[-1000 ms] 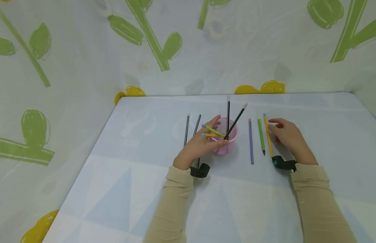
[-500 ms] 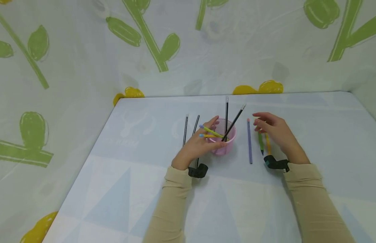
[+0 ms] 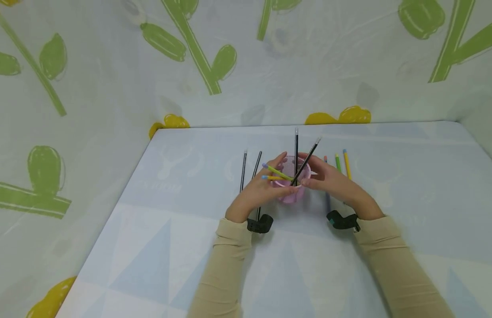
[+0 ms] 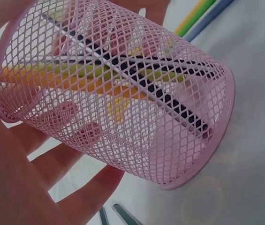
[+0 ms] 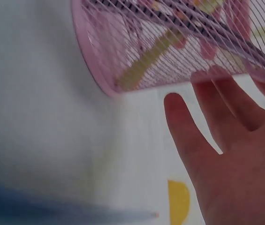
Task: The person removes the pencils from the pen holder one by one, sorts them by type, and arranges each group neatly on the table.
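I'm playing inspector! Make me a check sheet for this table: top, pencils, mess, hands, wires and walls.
Surface: pale tabletop with blue triangles.
Job's things: pink mesh cup holding two black pencils, a yellow-green pencil and an orange pencil; two more black pencils lie left; purple pencil, green pencil, yellow pencil right.
Clutter: nothing seen.
Hands: left hand holds the cup; right hand is at its other side, grip unclear.
Cables: nothing seen.
Surroundings: pale wall with green plant and yellow pictures.
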Tool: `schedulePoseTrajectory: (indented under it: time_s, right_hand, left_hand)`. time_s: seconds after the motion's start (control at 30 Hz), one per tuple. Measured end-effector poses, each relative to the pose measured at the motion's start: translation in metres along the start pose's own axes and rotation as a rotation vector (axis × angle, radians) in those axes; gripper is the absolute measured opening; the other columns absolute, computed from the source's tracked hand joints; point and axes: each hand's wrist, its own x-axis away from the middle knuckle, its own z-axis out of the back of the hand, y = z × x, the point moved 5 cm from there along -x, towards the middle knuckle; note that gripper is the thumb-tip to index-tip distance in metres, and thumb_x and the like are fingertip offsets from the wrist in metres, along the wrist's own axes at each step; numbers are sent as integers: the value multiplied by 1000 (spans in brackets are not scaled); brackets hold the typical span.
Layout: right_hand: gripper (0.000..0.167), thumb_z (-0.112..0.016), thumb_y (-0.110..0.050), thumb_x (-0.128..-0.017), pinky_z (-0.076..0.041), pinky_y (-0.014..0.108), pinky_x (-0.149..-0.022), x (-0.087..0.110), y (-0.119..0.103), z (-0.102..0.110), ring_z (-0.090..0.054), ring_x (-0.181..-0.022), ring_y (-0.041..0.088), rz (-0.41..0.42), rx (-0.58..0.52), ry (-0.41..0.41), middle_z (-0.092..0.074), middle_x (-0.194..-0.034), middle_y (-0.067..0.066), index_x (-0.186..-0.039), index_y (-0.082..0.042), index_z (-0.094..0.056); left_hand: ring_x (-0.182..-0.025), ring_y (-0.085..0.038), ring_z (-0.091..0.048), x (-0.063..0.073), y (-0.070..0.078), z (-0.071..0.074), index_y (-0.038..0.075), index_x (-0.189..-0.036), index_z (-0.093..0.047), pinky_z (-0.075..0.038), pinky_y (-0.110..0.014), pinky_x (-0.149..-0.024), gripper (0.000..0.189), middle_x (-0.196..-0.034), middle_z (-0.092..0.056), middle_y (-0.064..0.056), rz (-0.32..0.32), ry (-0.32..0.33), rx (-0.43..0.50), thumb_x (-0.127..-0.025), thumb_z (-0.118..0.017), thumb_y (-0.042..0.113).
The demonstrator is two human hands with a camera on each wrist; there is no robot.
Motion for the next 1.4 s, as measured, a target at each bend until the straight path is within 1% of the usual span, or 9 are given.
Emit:
schedulePoseTrajectory:
  time_s: [0.23,0.4,0.47,0.57,0.7,0.9,1.13,1.3,1.4]
  right_hand:
    - [74,-61,-24,-83,-32,47,-96,-5,6,-12,-31,-125,24,-21,-23,24,-24,-143,3,-142,-28,-16]
    - [74,-61,-20,-84,-29,47,-98,-5,8,-14,-32,-124,24,-40,-88,12,-26,-141,5,-142,-26,-16]
    - [74,-61,-18,-84,-28,47,-99,-5,9,-14,-32,-124,24,-48,-112,2,-27,-141,5,-142,-27,-16]
    - [73,-61,-17,-84,-27,47,-99,-4,9,-14,-33,-123,24,-44,-134,-1,-28,-140,5,-142,-27,-16]
    - [73,-61,-17,-84,-26,47,-100,-4,9,-14,-34,-123,24,-33,-138,2,-28,-141,4,-141,-27,-18]
    - [72,-62,-18,-84,-23,49,-101,-4,11,-14,-30,-125,22,-51,-137,9,-26,-142,4,-141,-27,-19]
    - [72,-60,-13,-84,-33,39,-96,-6,4,-16,-37,-121,27,1,-172,-14,-30,-138,11,-142,-22,-18]
    - [72,-61,-17,-84,-33,41,-96,-6,4,-17,-37,-120,25,-35,-145,-12,-31,-138,7,-141,-26,-19]
    - [72,-61,-18,-84,-30,45,-98,-6,4,-16,-35,-122,24,-34,-136,-5,-29,-140,6,-141,-27,-18]
  left_hand:
    - [-129,-11,-24,3,1,1,39,-141,-8,-28,-41,-99,88,-144,-18,14,-5,-75,-21,-77,-67,38]
    - [-130,-22,-24,15,15,10,22,-144,-16,-30,-39,-99,71,-147,-18,0,-89,-173,135,-86,-55,13]
    - [-131,-19,-22,20,19,14,16,-143,-22,-29,-38,-100,62,-146,-20,-2,-103,-202,197,-88,-51,7]
    - [-131,-8,-20,22,20,18,16,-139,-32,-26,-37,-101,52,-145,-23,6,-92,-196,236,-91,-45,6]
    - [-128,-2,-25,21,15,21,13,-129,-49,-23,-37,-103,37,-139,-35,10,-59,-132,295,-93,-38,10]
    - [-123,-10,-37,16,12,19,19,-129,-49,-27,-39,-100,36,-133,-45,2,4,-1,388,-97,-36,25]
    - [-115,-11,-45,2,13,13,15,-132,-43,-37,-31,-94,40,-126,-50,-1,-46,183,266,-93,-47,25]
    - [-112,-9,-45,-1,4,7,28,-131,-42,-40,-36,-90,45,-126,-47,8,1,239,183,-88,-54,35]
    - [-116,-10,-42,-3,8,4,32,-131,-40,-38,-39,-92,48,-129,-43,10,-24,248,110,-86,-55,39]
